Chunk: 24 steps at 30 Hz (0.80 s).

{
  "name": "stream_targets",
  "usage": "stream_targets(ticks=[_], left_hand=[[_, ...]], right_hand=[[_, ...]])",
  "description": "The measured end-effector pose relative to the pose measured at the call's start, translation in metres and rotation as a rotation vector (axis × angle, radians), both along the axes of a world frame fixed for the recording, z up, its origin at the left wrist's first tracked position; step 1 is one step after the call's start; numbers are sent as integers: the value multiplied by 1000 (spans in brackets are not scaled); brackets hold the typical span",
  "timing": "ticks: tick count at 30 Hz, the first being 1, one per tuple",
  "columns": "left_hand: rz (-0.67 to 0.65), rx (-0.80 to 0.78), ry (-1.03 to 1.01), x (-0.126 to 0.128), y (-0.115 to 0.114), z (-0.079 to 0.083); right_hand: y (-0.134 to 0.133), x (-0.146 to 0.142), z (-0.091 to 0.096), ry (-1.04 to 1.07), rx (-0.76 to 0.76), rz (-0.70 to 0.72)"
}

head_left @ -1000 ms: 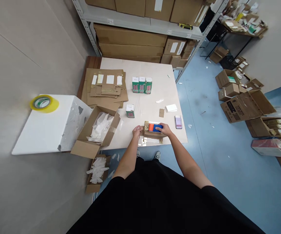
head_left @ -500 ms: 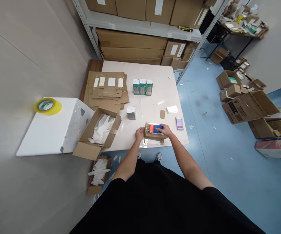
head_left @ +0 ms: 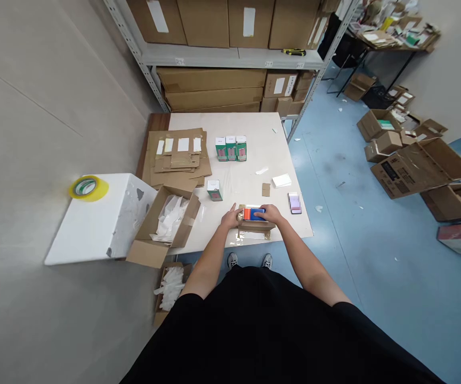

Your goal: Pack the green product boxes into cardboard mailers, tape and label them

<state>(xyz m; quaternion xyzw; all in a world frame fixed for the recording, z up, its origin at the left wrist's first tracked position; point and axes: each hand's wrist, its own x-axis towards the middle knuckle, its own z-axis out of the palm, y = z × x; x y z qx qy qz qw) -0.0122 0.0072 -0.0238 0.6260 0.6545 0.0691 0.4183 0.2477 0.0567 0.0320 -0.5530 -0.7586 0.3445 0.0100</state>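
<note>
Right hand (head_left: 271, 213) grasping blue-and-orange block (head_left: 253, 214) at top of carton (head_left: 256, 226), inside or above unclear. Left hand (head_left: 229, 217) at carton's left end, thumb raised, grip unclear. Step, probably: placing block against carton; next calls for steady carton.

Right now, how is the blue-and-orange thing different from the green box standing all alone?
The blue-and-orange thing shows bright blue and orange; the green box shows green and a white top.
The right hand holds the blue-and-orange thing; no hand touches the green box.
The blue-and-orange thing is at the brown box; the green box stands on the table.
Both are smaller than the brown box.
</note>
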Motion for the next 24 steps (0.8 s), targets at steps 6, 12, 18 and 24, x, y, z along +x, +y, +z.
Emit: stream_targets(ticks=[6,12,18,24], left_hand=[[-173,20,193,6,5,9],[-164,-3,206,7,6,5],[-132,-29,247,8,5,3],[-135,-48,259,10,5,7]], right_hand=[[1,-1,15,-198,-40,-6],[3,-21,23,-329,-87,-27],[20,-22,33,-387,-98,-38],[25,64,37,-478,-107,-94]])
